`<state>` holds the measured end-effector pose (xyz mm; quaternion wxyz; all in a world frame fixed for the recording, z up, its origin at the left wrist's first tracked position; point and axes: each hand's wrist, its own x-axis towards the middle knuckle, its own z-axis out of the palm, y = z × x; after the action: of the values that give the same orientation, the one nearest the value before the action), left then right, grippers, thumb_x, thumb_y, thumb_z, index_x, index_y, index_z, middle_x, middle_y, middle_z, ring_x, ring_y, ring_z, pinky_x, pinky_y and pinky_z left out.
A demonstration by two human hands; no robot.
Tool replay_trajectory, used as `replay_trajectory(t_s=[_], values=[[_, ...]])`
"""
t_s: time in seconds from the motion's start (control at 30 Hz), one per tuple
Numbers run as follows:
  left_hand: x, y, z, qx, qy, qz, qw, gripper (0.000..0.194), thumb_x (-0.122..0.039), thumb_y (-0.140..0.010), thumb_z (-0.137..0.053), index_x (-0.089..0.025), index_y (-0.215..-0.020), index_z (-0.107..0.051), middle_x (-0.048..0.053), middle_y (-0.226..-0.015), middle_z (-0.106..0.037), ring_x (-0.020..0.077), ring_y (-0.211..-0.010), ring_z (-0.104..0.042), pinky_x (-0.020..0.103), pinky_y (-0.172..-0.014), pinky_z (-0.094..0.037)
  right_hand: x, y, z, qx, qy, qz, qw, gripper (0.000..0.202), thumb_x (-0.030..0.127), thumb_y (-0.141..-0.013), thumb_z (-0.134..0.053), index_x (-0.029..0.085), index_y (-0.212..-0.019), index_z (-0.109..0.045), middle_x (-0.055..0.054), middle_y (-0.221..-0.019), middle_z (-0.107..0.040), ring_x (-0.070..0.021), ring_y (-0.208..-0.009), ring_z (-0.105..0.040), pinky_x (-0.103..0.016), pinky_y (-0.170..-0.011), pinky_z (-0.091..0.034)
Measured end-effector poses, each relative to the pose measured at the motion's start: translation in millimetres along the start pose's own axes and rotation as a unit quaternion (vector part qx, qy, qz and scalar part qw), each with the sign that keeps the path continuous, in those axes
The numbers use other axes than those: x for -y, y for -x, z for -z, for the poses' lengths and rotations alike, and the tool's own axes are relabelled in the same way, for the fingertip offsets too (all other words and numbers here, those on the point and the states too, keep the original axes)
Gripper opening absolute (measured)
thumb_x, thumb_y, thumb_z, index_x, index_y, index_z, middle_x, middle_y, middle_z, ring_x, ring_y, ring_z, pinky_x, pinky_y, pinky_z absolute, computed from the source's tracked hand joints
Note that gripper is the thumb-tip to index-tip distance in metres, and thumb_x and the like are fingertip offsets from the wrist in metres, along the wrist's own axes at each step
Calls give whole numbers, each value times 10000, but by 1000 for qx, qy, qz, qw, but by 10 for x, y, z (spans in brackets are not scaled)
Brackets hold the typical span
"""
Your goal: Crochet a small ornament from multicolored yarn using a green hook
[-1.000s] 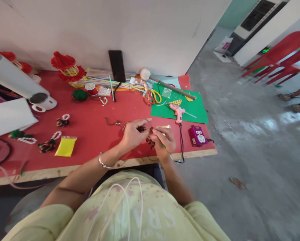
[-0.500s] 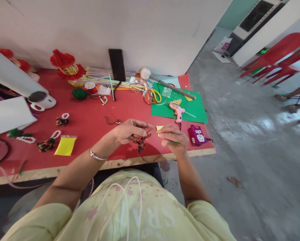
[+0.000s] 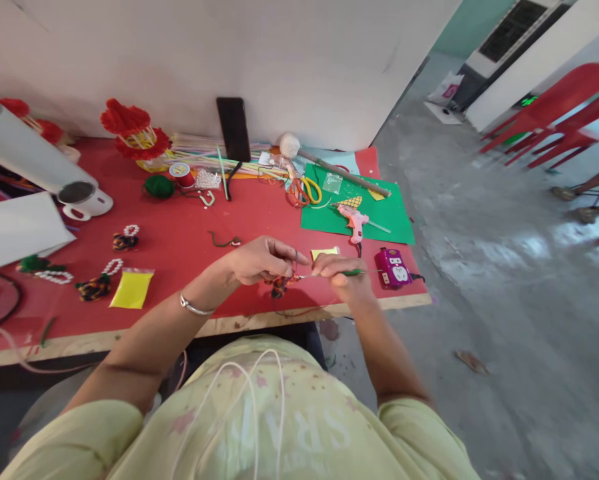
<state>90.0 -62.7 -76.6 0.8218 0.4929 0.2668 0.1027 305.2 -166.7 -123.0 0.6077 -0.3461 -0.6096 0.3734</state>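
Observation:
My left hand (image 3: pixel 262 261) pinches a small dark multicoloured yarn piece (image 3: pixel 278 287) near the front of the red-covered table (image 3: pixel 179 243). My right hand (image 3: pixel 342 270) is closed around a thin crochet hook with a green handle (image 3: pixel 353 272). The metal tip of the hook points left and meets the yarn at my left fingertips. A strand of yarn loops over my left index finger. Behind my right hand lies a small yellow packet (image 3: pixel 329 252).
A pink glue gun (image 3: pixel 355 223) rests on green paper (image 3: pixel 399 220), with yellow-handled scissors (image 3: pixel 312 191) beside it. A purple box (image 3: pixel 393 269) sits at the right edge. Left are a mug (image 3: pixel 87 201), a yellow packet (image 3: pixel 132 289) and beaded yarn pieces (image 3: pixel 93 288).
My right hand has turned and moved slightly left, bringing the hook level and up to the yarn piece. More of the small yellow packet shows. My left hand has barely moved.

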Motion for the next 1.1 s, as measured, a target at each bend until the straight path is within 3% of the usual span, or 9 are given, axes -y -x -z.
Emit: replay_trajectory(t_s=[0.07,0.13,0.2,0.37,0.5,0.6,0.7,0.87,1.1], values=[[62,-44,-139,-66,-5,-73,995,331,-140,-584,-849,-124,-915,-844,-3,-623,-653,51,-480,-430,198,-458,-275,-152,84,-225,-135,1,-11,991,407,680,-876,-701,290,-918,-808,-49,-906,-816,-209,-825,-773,-368,-698,-628],[139,-92,-263,-135,-15,-145,980,161,-130,-585,-825,-123,-744,-797,-19,-602,-624,57,-529,-474,190,-508,-345,-251,139,-434,-219,73,5,973,310,593,-912,-718,300,-971,-801,-55,-1007,-816,-224,-956,-778,-403,-829,-641],[211,-127,-333,-175,-12,-163,971,229,-148,-599,-813,-125,-826,-813,-22,-632,-645,69,-559,-509,195,-548,-396,-282,153,-553,-269,119,37,955,204,483,-958,-700,317,-1032,-794,-49,-1067,-816,-233,-1031,-770,-438,-936,-625],[336,-135,-300,-242,-81,-177,951,469,-168,-635,-805,-102,-1099,-820,-24,-664,-681,101,-596,-568,226,-620,-475,-194,104,-453,-187,180,60,964,135,399,-954,-722,327,-1016,-819,-45,-1012,-826,-234,-960,-757,-441,-906,-622],[390,-141,-280,-323,-142,-224,909,546,-178,-717,-786,-150,-1262,-780,-29,-716,-714,105,-638,-604,217,-659,-491,-174,109,-411,-199,353,121,906,233,295,-904,-795,370,-1123,-817,-44,-1079,-828,-239,-1012,-730,-443,-957,-602],[339,-129,-268,-250,-43,-190,948,542,-228,-699,-858,-126,-1226,-791,-22,-667,-682,84,-542,-553,203,-537,-430,-244,119,-469,-239,324,160,901,207,351,-919,-779,362,-1124,-809,-54,-1108,-822,-241,-1010,-746,-445,-918,-623],[208,-65,-208,-136,50,-118,982,558,-254,-616,-948,-103,-1137,-818,-6,-647,-667,54,-455,-472,192,-425,-296,-319,80,-427,-247,185,99,946,265,542,-935,-713,304,-999,-807,-65,-1024,-825,-233,-947,-773,-434,-856,-648],[20,55,-92,-83,25,-82,993,485,-181,-607,-946,-121,-1077,-842,33,-733,-738,51,-485,-502,186,-440,-352,-312,-65,-73,-134,-47,-49,989,469,729,-772,-774,260,-790,-772,-47,-830,-807,-204,-773,-755,-383,-737,-644],[2,36,-53,-89,-57,-79,991,404,-200,-644,-901,-115,-1037,-856,48,-719,-742,57,-494,-495,190,-441,-335,-1,-251,290,62,-17,-52,997,276,521,-821,-843,251,-879,-843,-79,-891,-847,-235,-875,-785,-425,-820,-637]])
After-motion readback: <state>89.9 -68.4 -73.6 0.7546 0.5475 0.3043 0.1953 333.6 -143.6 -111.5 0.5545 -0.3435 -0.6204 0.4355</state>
